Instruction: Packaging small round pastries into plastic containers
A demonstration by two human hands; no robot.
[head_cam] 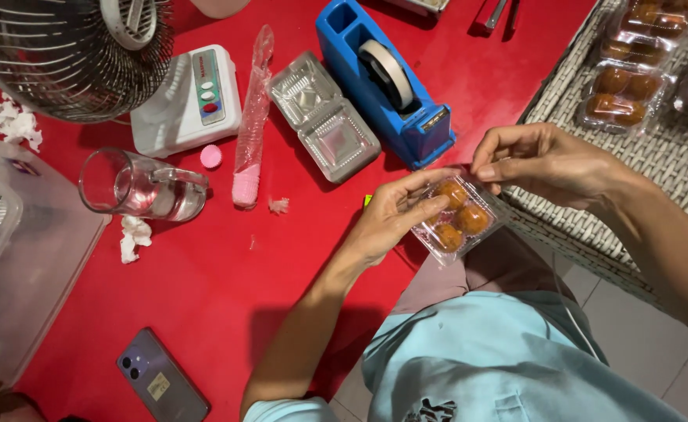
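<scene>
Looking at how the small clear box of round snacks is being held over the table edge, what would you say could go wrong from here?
1. The clear snack box is held past the edge of the red table, above the lap; if the left hand or right hand slips, it may fall.
2. Squeezing the thin plastic could crush the snacks.
3. The glass mug appears to hold water, and a bump might spill it toward the phone.

A: How is the camera set?

B: One view only. The head-worn camera looks steeply down from above the person's lap onto the red table (203, 273), at close range.

A: What does the view frame?

B: The left hand (395, 215) and right hand (543, 160) sit right of centre; a fan (63, 55) is cut off top left, a wicker tray (672, 156) top right. No second view overlaps.
</scene>
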